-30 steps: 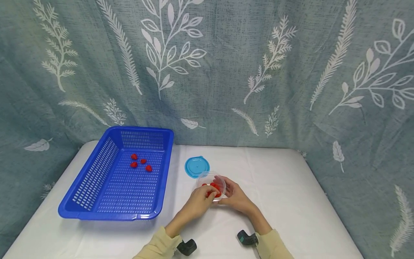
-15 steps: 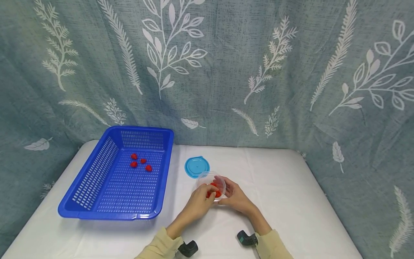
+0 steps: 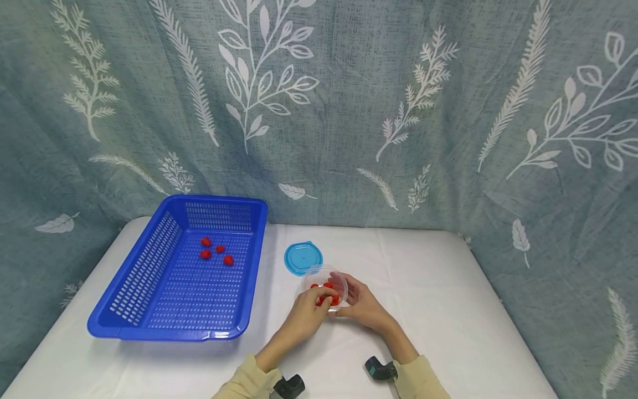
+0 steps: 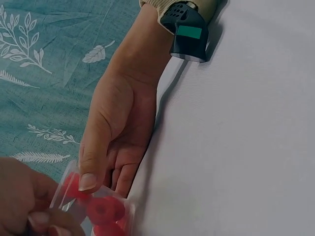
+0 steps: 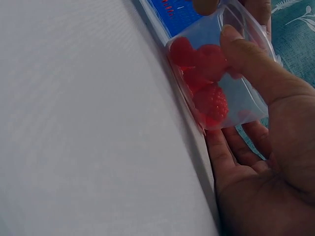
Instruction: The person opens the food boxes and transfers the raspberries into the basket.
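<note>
A clear plastic cup (image 5: pixel 246 93) holds several red raspberries (image 5: pixel 211 61) and stands tilted on the white table. My right hand (image 3: pixel 369 305) grips it from the right, its thumb along the side and the other fingers behind. At the cup's mouth is my left hand (image 3: pixel 309 310), its fingers curled down among the berries. A red berry shows beside its thumb and forefinger in the head view. Whether the fingertips pinch it is hidden. In the left wrist view, the left hand (image 4: pixel 29 201) is at the lower left, against the cup's rim.
A blue plastic basket (image 3: pixel 99 324) with several raspberries (image 3: pixel 228 260) on its perforated floor stands on the left of the table. Behind the cup lies a round light-blue lid (image 3: pixel 303 258). A patterned green cloth (image 3: pixel 349 111) hangs along the table's far edge.
Berries in the cup have shifted slightly under my left fingers. The right hand keeps its grip on the cup, and both hands stay almost in place.
</note>
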A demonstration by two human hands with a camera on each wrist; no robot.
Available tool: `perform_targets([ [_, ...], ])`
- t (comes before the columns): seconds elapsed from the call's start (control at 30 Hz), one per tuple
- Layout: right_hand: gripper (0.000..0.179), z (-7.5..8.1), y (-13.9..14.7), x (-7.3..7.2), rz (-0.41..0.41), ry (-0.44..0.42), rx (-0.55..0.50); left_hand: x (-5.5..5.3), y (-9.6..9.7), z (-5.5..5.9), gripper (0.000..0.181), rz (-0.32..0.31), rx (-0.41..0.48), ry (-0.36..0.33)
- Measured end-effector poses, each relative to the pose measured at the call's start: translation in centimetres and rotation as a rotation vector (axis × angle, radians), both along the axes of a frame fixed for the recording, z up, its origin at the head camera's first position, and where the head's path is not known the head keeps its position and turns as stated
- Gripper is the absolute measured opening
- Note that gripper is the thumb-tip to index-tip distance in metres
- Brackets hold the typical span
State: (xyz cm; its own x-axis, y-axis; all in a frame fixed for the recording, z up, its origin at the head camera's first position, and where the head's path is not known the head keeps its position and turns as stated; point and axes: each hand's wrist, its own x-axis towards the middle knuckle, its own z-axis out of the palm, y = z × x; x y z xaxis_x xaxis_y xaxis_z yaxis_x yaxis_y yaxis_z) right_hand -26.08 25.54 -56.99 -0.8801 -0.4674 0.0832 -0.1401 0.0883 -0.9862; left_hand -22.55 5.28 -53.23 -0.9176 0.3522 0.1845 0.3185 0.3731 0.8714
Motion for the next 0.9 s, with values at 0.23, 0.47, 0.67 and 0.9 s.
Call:
perform_targets([
  [0.23, 0.086, -0.1, 0.0, 0.0, 0.012, 0.005, -0.015, -0.2, -0.6, 0.4, 0.023, -0.075, -0.045, -0.046],
  [0.47, 0.086, 0.0, -0.2, 0.0, 0.005, 0.004, -0.003, -0.3, -1.1, 0.8, 0.022, -0.098, -0.012, -0.093],
  [0.67, 0.087, 0.0, -0.3, 0.0, -0.003, -0.009, -0.001, -0.1, -1.1, 0.8, 0.02, -0.077, -0.008, -0.059],
  [0.9, 0.087, 0.1, -0.2, 0.1, -0.01, -0.011, 0.005, -0.1, -1.1, 0.7, 0.011, -0.008, -0.045, 0.052],
])
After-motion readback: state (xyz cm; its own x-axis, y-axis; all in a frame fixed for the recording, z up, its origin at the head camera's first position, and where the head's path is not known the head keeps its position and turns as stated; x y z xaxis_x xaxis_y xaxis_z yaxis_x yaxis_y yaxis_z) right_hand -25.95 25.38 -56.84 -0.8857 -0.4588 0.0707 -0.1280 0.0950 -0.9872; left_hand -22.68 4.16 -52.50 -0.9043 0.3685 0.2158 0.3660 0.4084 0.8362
